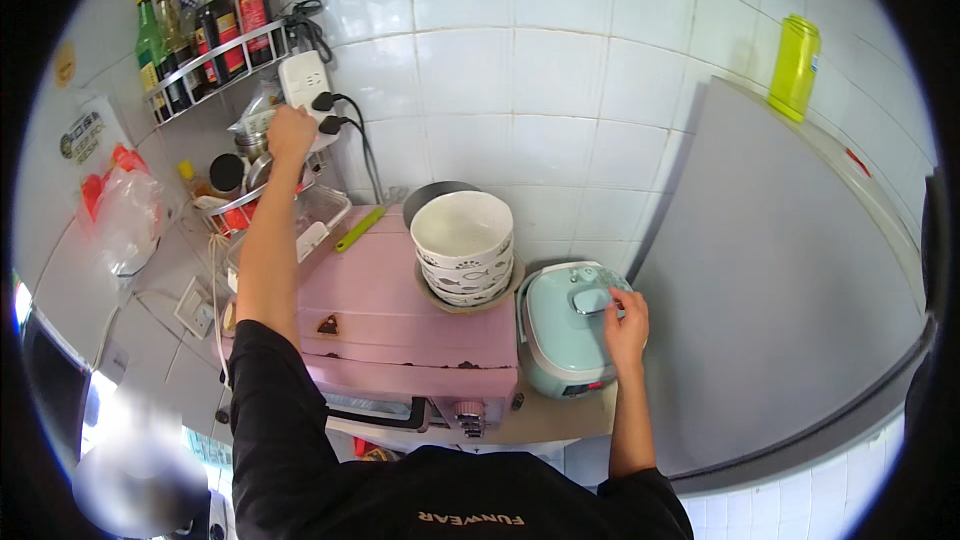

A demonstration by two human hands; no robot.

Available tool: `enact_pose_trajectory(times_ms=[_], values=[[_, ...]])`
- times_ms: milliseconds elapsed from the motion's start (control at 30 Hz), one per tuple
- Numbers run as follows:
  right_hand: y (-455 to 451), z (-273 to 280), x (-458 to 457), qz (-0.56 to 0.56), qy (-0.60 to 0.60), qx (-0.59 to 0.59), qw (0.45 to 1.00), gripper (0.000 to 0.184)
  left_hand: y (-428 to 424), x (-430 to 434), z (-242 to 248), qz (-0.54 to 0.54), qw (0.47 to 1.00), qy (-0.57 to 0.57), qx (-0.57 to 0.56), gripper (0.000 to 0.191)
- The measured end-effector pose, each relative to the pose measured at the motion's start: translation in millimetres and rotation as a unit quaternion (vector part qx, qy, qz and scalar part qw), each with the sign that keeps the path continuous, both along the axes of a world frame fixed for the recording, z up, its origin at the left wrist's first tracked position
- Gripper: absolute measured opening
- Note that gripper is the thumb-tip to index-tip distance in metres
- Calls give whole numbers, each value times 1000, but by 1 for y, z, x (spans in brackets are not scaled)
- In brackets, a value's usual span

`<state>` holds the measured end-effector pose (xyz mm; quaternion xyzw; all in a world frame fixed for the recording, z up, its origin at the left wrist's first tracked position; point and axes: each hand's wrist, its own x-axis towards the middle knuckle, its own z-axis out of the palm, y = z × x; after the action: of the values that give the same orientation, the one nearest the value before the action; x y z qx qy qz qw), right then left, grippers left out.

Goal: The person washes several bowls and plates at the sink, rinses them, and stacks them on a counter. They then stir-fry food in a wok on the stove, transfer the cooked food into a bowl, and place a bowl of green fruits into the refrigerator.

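My left hand (292,133) reaches up to the lower left edge of a white power strip (304,75) on the tiled wall. Its fingers are curled and hidden from me, so what they grip cannot be made out. Two black plugs (328,124) with dark cords sit in the strip, just right of that hand. On the other side, my right hand (627,326) hovers at or touches the lid of a mint-green rice cooker (566,337), beside its handle (591,301). Those fingers are bent and apart, with nothing visible in them. A red light shows on the cooker's front panel.
Stacked patterned bowls (463,240) stand on a pink toaster oven (375,322), near a green-handled utensil (361,229). Sauce bottles (214,22) fill a wall rack (217,52) above a lower shelf of jars (226,172). A grey refrigerator (772,277) borders the right, topped by a yellow-green bottle (795,67).
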<state>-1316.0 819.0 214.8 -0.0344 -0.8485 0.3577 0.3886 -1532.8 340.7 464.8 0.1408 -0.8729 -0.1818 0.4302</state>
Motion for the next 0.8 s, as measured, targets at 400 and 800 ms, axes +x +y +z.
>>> enact_pose_trajectory(times_ms=[400, 800], values=[[21, 6, -36, 279, -93, 180, 939, 42, 42, 109, -16, -89, 995, 26, -23, 26], [12, -9, -41, 198, -89, 165, 962, 37, 109, 345, -122, -201, 939, -59, 272, 19]])
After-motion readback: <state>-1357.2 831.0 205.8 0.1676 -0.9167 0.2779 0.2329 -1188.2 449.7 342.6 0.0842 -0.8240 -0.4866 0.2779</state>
